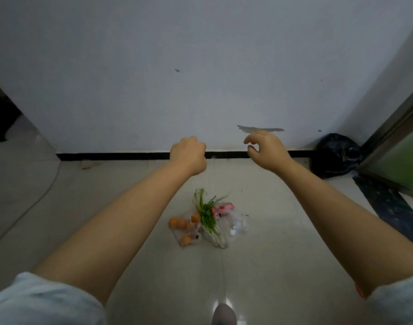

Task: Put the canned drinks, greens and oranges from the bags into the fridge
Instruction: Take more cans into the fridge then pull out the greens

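On the tiled floor ahead lie clear plastic bags (236,227). Several oranges (181,223) sit in the left bag, a bunch of greens (206,213) sticks out of the middle one, and pink canned drinks (220,209) lie behind the greens. Both my arms stretch forward well above them. My left hand (188,154) is curled into a fist and holds nothing. Held up beside it, my right hand (265,148) has loosely bent fingers and is empty. No fridge is in view.
A white wall with a black skirting line (111,156) stands straight ahead. A black rubbish bag (334,156) sits in the right corner beside a metal-framed glass door (398,156). A doorway opens at the far left. My foot (224,314) shows at the bottom edge.
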A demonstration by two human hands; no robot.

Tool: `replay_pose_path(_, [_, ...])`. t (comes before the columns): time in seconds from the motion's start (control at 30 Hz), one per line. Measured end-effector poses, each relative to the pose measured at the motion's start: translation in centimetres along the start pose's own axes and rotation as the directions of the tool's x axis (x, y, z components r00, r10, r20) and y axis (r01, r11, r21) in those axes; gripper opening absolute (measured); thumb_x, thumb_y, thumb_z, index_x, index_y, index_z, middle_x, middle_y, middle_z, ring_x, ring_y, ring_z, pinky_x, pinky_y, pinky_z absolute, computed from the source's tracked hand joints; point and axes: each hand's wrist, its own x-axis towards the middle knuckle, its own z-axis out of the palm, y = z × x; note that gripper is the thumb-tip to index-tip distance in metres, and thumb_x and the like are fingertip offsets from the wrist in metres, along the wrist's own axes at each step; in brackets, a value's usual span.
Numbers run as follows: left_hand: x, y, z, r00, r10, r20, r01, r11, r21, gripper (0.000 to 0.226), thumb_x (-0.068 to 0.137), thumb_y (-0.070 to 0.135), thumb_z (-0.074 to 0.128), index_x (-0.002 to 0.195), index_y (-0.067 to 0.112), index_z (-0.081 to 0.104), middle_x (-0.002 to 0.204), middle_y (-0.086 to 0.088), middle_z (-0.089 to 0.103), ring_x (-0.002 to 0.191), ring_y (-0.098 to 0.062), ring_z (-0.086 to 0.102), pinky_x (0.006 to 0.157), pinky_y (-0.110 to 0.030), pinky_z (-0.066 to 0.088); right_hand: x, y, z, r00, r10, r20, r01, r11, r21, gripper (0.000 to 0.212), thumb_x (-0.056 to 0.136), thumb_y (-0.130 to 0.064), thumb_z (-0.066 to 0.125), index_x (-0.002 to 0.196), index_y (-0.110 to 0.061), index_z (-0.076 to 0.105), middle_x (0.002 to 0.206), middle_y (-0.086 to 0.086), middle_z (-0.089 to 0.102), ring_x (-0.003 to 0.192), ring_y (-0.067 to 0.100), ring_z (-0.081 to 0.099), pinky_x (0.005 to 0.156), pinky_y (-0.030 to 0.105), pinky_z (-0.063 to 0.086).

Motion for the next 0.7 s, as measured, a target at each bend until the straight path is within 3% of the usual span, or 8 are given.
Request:
replay_pose_path(0.3, [12.3,-5.8,11.7,0.949,0.090,0.304,-0.096,0.995,0.007,0.035,0.096,0.022,0.040,0.124,0.007,0.055,0.128,-0.014,0.050,0.117,-0.032,0.050,0.091,-0.039,0.045,9.4,6.5,12.1,0.950,0.209,0.234,-0.201,0.978,-0.059,0.033,0.090,-0.007,0.045,0.121,-0.003,0.058,0.128,0.015,0.056,0.118,0.029,0.051,0.096,0.033,0.040])
replay_pose_path(0.5, [19.2,-7.8,21.7,0.872,0.185,0.454,-0.215,0.976,0.016,0.033,0.094,0.018,0.041,0.124,0.009,0.054,0.128,-0.012,0.051,0.119,-0.030,0.049,0.094,-0.038,0.044,11.1,12.5,22.8,0.841,0.432,0.324,-0.439,0.897,-0.056,0.033,0.088,-0.006,0.048,0.118,-0.001,0.059,0.122,0.018,0.060,0.115,0.032,0.053,0.096,0.036,0.041])
replay_pose_path(0.7, [23.7,-8.1,36.5,0.755,0.303,0.582,-0.360,0.933,-0.020,0.036,0.096,0.031,0.044,0.130,0.019,0.046,0.132,-0.006,0.048,0.122,-0.025,0.047,0.095,-0.036,0.042,9.4,19.5,36.2,0.740,0.506,0.443,-0.450,0.862,-0.232,0.035,0.089,-0.013,0.046,0.121,-0.011,0.059,0.124,0.009,0.061,0.119,0.027,0.052,0.101,0.031,0.034])
